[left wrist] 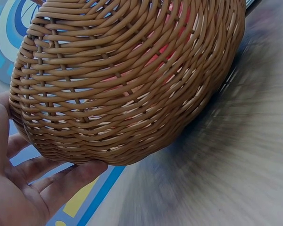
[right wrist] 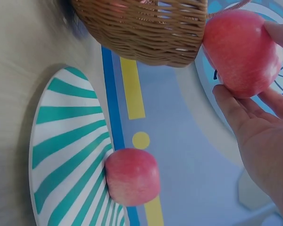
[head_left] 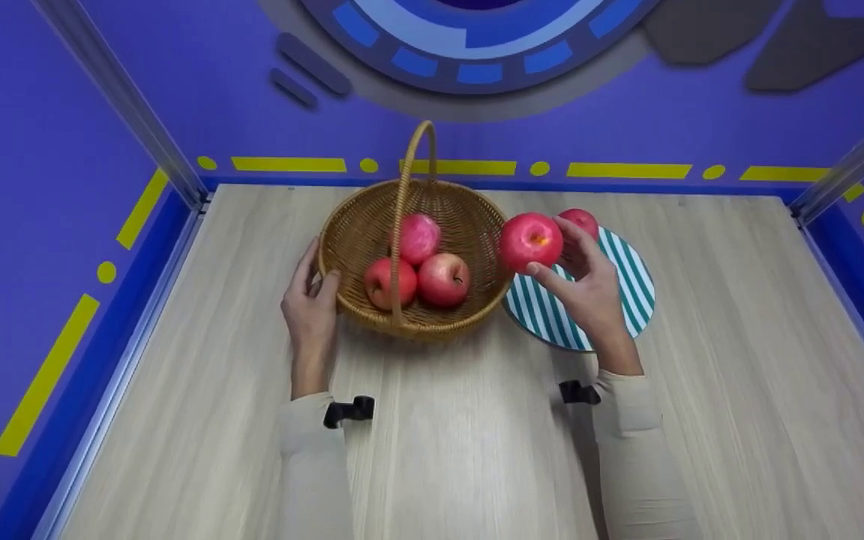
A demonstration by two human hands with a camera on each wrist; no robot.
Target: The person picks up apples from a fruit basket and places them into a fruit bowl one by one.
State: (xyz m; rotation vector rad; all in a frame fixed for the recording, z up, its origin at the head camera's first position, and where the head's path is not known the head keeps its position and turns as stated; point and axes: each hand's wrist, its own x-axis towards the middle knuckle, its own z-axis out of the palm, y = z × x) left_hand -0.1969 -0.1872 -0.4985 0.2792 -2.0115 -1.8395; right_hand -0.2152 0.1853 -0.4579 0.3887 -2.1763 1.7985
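A brown wicker basket (head_left: pixel 488 217) with a tall arched handle stands on the table, with three red apples inside, one of them (head_left: pixel 443 280) at the front. My left hand (head_left: pixel 310 300) holds the basket's left side, thumb by the rim and fingers along the outer weave (left wrist: pixel 108 94). Between thumb and fingers, my right hand (head_left: pixel 589 289) grips a red apple (right wrist: pixel 243 52) beside the basket's right rim, above the plate. Another apple (right wrist: pixel 132 176) rests on the round green-and-white striped plate (head_left: pixel 638 289), partly hidden behind the right hand in the head view.
The pale wooden table (head_left: pixel 439 450) is bounded by a blue-purple back wall (head_left: pixel 477 139) and side panels with yellow marks. Metal posts (head_left: pixel 124 97) stand at the back corners. Each wrist carries a small black camera mount (head_left: pixel 349 411).
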